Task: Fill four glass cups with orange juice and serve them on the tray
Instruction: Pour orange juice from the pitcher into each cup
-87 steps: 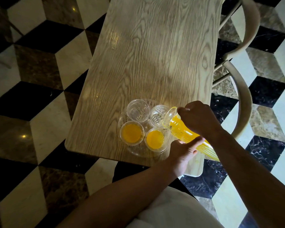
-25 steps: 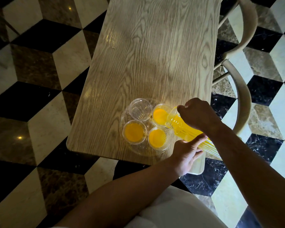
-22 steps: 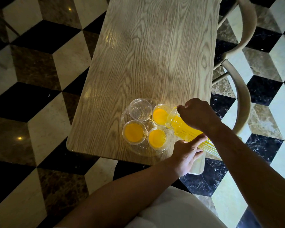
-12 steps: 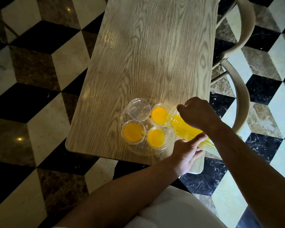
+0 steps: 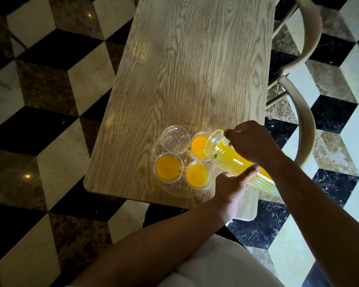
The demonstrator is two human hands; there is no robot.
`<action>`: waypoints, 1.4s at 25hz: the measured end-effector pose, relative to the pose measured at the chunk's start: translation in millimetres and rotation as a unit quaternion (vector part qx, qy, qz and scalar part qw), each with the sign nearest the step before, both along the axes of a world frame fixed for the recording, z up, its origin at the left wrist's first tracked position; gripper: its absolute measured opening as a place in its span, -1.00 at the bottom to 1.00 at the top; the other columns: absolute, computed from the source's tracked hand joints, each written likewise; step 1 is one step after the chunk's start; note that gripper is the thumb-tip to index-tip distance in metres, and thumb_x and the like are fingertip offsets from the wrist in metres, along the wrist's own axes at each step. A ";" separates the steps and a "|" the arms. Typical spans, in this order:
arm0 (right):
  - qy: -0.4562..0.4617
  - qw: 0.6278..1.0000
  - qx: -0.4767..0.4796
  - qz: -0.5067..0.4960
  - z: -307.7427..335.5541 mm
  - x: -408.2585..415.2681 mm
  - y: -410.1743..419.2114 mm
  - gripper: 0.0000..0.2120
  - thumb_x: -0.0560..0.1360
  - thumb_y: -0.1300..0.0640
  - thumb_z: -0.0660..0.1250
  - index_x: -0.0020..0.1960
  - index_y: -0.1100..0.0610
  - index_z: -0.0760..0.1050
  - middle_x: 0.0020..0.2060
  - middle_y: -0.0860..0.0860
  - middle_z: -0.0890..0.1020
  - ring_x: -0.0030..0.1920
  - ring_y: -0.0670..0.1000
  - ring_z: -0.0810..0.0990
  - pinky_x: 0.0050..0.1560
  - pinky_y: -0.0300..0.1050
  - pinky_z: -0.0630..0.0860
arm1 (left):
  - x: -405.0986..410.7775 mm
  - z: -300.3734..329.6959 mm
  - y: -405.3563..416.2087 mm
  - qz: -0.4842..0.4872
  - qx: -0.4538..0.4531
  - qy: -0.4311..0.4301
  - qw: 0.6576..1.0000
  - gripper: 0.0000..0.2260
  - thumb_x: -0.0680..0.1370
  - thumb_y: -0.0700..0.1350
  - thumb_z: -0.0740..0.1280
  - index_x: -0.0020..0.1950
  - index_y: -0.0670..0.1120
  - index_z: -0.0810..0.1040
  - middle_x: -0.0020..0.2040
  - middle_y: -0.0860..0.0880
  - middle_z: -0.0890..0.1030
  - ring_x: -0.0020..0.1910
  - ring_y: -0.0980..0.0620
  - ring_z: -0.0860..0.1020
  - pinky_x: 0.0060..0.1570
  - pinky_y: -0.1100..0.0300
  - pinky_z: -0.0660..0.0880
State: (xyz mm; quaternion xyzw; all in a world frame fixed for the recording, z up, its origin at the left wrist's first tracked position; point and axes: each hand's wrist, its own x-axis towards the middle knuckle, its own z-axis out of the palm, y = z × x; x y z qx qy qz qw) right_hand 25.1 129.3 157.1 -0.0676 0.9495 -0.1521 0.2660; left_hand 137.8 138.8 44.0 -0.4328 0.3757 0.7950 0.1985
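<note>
A clear round glass tray (image 5: 157, 184) sits near the table's front edge with several glass cups on it. The front left cup (image 5: 167, 168), front right cup (image 5: 197, 175) and back right cup (image 5: 199, 145) hold orange juice. The back left cup (image 5: 175, 139) holds none. A ribbed glass jug (image 5: 230, 160) of juice is tilted, its mouth over the back right cup. My right hand (image 5: 253, 141) grips the jug from above. My left hand (image 5: 234, 183) supports it from below.
The wooden table (image 5: 191, 69) stretches away from me. A pale object (image 5: 247, 206) lies at its front right corner, under the jug. Two curved chair backs (image 5: 305, 112) stand close on the right. Checkered marble floor surrounds the table.
3.5 s ago the back right cup held no juice; now it holds juice. In the last second the jug and both hands have barely moved.
</note>
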 end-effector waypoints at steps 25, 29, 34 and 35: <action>-0.024 0.999 -0.031 0.016 15.2 -1.6 -64.7 -0.63 0.61 0.05 0.23 -0.04 0.33 0.63 -0.01 0.25 0.69 -0.06 0.20 0.62 -0.03 -0.02 0.54 | -5.1 7.4 -49.4 0.053 -0.044 0.008 0.998 -0.11 -0.19 0.46 0.65 -0.22 -0.13 0.43 -0.24 -0.12 0.35 -0.15 -0.01 0.44 0.06 -0.02 0.58; -0.010 1.000 -0.021 0.007 7.6 -1.2 -72.3 -0.67 0.57 -0.01 0.24 -0.08 0.22 0.65 -0.05 0.13 0.71 -0.01 0.16 0.65 -0.04 -0.09 0.50 | -4.1 10.0 -54.4 0.062 -0.020 -0.006 0.998 -0.17 -0.24 0.44 0.64 -0.34 -0.11 0.43 -0.27 -0.13 0.45 -0.21 -0.05 0.52 0.13 -0.09 0.66; -0.010 0.999 0.015 0.032 1.1 -2.9 -79.6 -0.64 0.56 -0.04 0.20 -0.17 0.20 0.60 -0.18 0.08 0.65 -0.08 0.14 0.62 -0.21 -0.13 0.40 | -3.9 14.6 -59.6 0.083 0.007 -0.004 0.997 -0.21 -0.24 0.41 0.66 -0.36 -0.10 0.46 -0.24 -0.12 0.45 -0.20 -0.05 0.56 0.13 -0.06 0.69; -0.018 0.998 0.026 0.047 0.1 -3.9 -80.2 -0.64 0.57 -0.04 0.18 -0.16 0.21 0.57 -0.23 0.05 0.60 -0.09 0.14 0.61 -0.28 -0.16 0.37 | -4.0 16.2 -60.6 0.083 0.010 -0.004 0.996 -0.21 -0.24 0.41 0.66 -0.36 -0.09 0.45 -0.23 -0.13 0.45 -0.20 -0.06 0.56 0.13 -0.08 0.69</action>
